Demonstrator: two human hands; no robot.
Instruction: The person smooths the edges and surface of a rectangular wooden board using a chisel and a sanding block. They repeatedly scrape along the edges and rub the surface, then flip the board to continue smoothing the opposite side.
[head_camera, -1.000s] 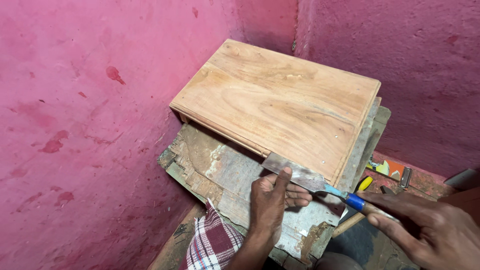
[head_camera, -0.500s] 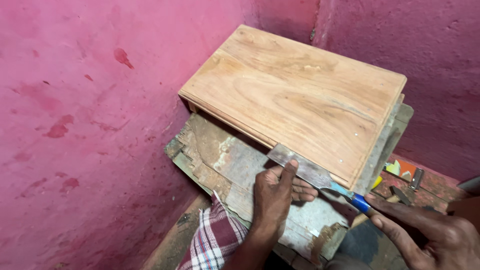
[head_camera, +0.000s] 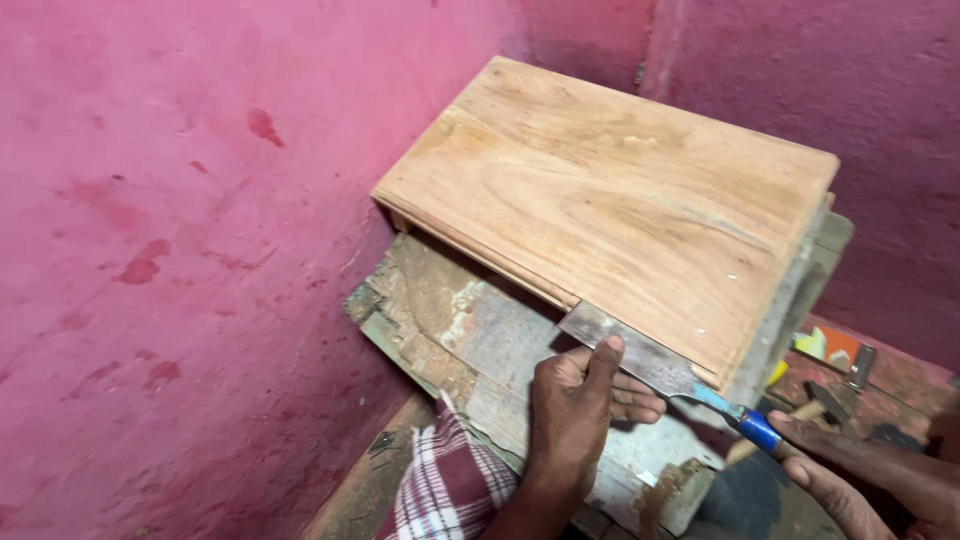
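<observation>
The scraper blade (head_camera: 628, 352) lies flat along the lower edge of the wooden panel (head_camera: 610, 205), its metal running from under my left thumb down to the blue handle (head_camera: 760, 431) at my right fingers. My left hand (head_camera: 580, 405) presses on the blade, thumb stretched along the steel, the other fingers curled beneath it against the worn workbench (head_camera: 450, 320). My right hand (head_camera: 880, 475) sits low at the corner, fingers loosely extended and pinching the end of the blue handle; how firmly it grips I cannot tell. The panel rests tilted on the workbench, close against the pink wall (head_camera: 180, 250).
</observation>
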